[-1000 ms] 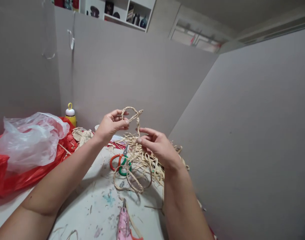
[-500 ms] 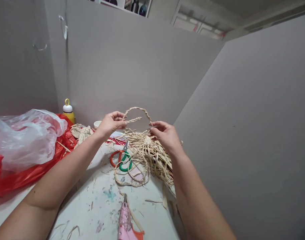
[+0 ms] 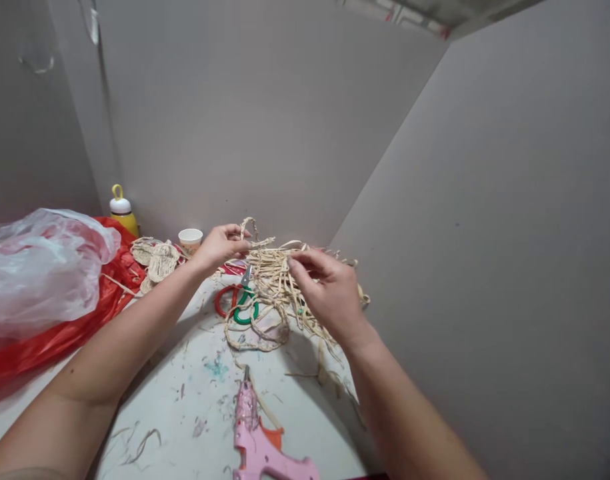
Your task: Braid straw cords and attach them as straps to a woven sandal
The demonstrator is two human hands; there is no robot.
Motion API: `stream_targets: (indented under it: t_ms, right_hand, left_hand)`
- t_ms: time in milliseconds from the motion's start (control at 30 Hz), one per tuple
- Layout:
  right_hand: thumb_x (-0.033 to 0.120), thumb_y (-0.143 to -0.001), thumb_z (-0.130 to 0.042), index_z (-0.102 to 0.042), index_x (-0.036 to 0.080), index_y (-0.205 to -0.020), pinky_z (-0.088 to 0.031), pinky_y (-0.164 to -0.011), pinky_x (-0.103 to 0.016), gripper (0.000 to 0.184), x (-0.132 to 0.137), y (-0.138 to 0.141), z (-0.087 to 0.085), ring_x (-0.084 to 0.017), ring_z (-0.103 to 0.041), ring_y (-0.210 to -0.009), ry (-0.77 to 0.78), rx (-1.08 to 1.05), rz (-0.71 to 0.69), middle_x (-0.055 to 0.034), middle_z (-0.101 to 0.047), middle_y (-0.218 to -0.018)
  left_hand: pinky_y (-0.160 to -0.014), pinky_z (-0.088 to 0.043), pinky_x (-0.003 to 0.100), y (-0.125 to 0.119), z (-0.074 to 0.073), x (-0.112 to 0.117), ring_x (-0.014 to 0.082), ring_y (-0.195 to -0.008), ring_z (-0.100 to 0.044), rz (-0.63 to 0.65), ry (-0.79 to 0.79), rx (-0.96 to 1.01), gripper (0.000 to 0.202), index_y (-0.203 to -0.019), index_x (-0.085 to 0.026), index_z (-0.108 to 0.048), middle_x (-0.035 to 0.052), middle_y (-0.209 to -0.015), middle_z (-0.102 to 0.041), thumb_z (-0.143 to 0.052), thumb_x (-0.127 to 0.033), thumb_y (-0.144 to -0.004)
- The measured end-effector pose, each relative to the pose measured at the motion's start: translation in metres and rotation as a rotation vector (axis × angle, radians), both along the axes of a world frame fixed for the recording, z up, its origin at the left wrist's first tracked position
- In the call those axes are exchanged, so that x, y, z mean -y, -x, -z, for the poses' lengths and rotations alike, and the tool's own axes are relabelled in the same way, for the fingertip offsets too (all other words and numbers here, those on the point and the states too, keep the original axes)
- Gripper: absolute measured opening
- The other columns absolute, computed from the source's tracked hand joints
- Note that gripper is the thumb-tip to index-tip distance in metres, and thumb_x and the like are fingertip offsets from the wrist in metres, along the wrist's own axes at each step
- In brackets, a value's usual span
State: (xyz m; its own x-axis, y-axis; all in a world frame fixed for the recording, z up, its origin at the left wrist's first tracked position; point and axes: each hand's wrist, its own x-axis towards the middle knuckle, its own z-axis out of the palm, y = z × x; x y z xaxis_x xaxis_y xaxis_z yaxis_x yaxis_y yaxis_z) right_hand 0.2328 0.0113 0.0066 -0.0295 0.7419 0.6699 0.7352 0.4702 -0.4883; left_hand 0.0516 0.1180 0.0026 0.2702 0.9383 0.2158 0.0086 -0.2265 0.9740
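My left hand [image 3: 223, 248] is pinched on a braided raffia cord [image 3: 249, 222], which bends up in a small arch above the fingers, with a tail pointing right. To its right, my right hand [image 3: 331, 287] has thumb and fingertips brought together over a bundle of loose raffia strands [image 3: 271, 272]; whatever lies between them is too small to make out. Below the hands, a coil of braided cord [image 3: 256, 347] rests on the table, partly across scissors [image 3: 245, 313] with one red and one green handle. A pink glue gun [image 3: 252, 433] lies nearer to me.
Red and clear plastic bags [image 3: 45, 267] cover the left of the table. Beside them are woven raffia pieces [image 3: 161, 261], a paper cup [image 3: 189, 240] and a yellow bottle [image 3: 123, 217]. Grey panels [image 3: 225, 120] stand behind and at the right. Raffia scraps litter the white tabletop [image 3: 185, 400].
My right hand has come off the braided cord's arch, which now stands smaller at my left hand. The view has tilted down, showing more of the glue gun.
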Motion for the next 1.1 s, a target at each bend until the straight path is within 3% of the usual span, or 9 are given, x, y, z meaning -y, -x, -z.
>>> stream_targets:
  t_ms: [100, 200, 333, 433, 633, 833, 967, 1033, 1100]
  right_hand:
    - [0.023, -0.088, -0.052, -0.066, 0.018, -0.077, -0.043, -0.060, -0.024, 0.018, 0.001, -0.003, 0.018, -0.014, -0.059, -0.063, 0.255, 0.189, -0.041, -0.0019, -0.068, -0.071]
    - [0.019, -0.081, -0.059, -0.066, 0.019, -0.069, -0.036, -0.055, -0.023, 0.014, 0.002, -0.002, 0.040, -0.013, -0.055, -0.056, 0.403, 0.299, -0.091, 0.0004, -0.067, -0.063]
    - [0.025, -0.074, -0.067, -0.064, 0.019, -0.062, -0.028, -0.054, -0.026, 0.014, 0.009, 0.006, 0.065, -0.016, -0.053, -0.055, 0.520, 0.388, -0.083, -0.0036, -0.066, -0.062]
    - [0.017, -0.070, -0.065, -0.060, 0.018, -0.055, -0.026, -0.054, -0.027, 0.016, 0.009, 0.007, 0.074, -0.016, -0.052, -0.054, 0.565, 0.384, -0.090, -0.0037, -0.063, -0.058]
    - [0.016, -0.072, -0.058, -0.058, 0.020, -0.063, -0.031, -0.056, -0.026, 0.010, -0.008, -0.011, 0.071, -0.014, -0.050, -0.056, 0.571, 0.134, -0.129, 0.0001, -0.061, -0.060]
    - [0.036, -0.081, -0.054, -0.050, 0.022, -0.079, -0.036, -0.045, -0.022, 0.015, -0.018, -0.036, 0.037, -0.012, -0.050, -0.049, 0.497, -0.373, -0.157, 0.0017, -0.063, -0.064]
    - [0.045, -0.077, -0.058, -0.048, 0.024, -0.081, -0.037, -0.042, -0.019, 0.024, -0.021, -0.043, 0.017, -0.009, -0.049, -0.046, 0.426, -0.612, -0.188, 0.0018, -0.066, -0.070]
    - [0.048, -0.074, -0.062, -0.053, 0.024, -0.083, -0.042, -0.044, -0.020, 0.027, -0.022, -0.044, 0.012, -0.009, -0.054, -0.050, 0.434, -0.654, -0.223, 0.0011, -0.067, -0.073]
    - [0.049, -0.069, -0.068, -0.060, 0.023, -0.084, -0.048, -0.049, -0.024, 0.032, -0.024, -0.046, 0.010, -0.012, -0.061, -0.055, 0.475, -0.639, -0.251, -0.0013, -0.069, -0.076]
  left_hand:
    - [-0.065, -0.048, 0.025, -0.001, 0.007, -0.004, 0.0093, -0.059, -0.058, -0.053, -0.023, -0.149, 0.016, -0.089, -0.013, -0.061, -0.0021, -0.065, -0.059, -0.060, -0.010, -0.073]
    - [-0.067, -0.047, 0.028, 0.003, 0.016, -0.010, 0.0172, -0.068, -0.062, -0.132, -0.051, -0.368, 0.010, -0.077, -0.014, -0.064, 0.0019, -0.063, -0.062, -0.067, -0.017, -0.068]
    - [-0.073, -0.043, 0.033, 0.011, 0.017, -0.013, 0.0305, -0.089, -0.063, -0.276, -0.132, -0.625, 0.017, -0.053, -0.017, -0.057, 0.0127, -0.067, -0.066, -0.070, -0.023, -0.062]
    - [-0.070, -0.041, 0.033, 0.011, 0.009, -0.006, 0.0307, -0.086, -0.063, -0.270, -0.206, -0.713, 0.023, -0.050, -0.018, -0.056, 0.0134, -0.066, -0.065, -0.066, -0.029, -0.067]
    - [-0.055, -0.035, 0.024, 0.001, 0.000, 0.014, 0.0149, -0.058, -0.056, 0.084, -0.243, -0.697, 0.023, -0.066, -0.015, -0.067, 0.0022, -0.059, -0.063, -0.057, -0.033, -0.075]
    - [-0.049, -0.036, 0.021, -0.015, 0.018, 0.018, 0.0118, -0.048, -0.054, 0.404, -0.171, -0.620, 0.016, -0.061, -0.014, -0.064, -0.0017, -0.050, -0.057, -0.063, -0.027, -0.070]
    - [-0.053, -0.044, 0.022, -0.028, 0.031, 0.023, 0.0127, -0.058, -0.062, 0.477, -0.104, -0.527, 0.025, -0.096, -0.014, -0.069, 0.0053, -0.083, -0.072, -0.062, -0.026, -0.075]
    - [-0.057, -0.048, 0.024, -0.033, 0.034, 0.028, 0.0139, -0.065, -0.067, 0.589, -0.028, -0.423, 0.042, -0.116, -0.019, -0.064, 0.0093, -0.109, -0.070, -0.065, -0.026, -0.074]
    - [-0.060, -0.051, 0.027, -0.037, 0.035, 0.033, 0.0157, -0.070, -0.068, 0.687, 0.057, -0.289, 0.051, -0.124, -0.023, -0.061, 0.0111, -0.118, -0.066, -0.068, -0.027, -0.074]
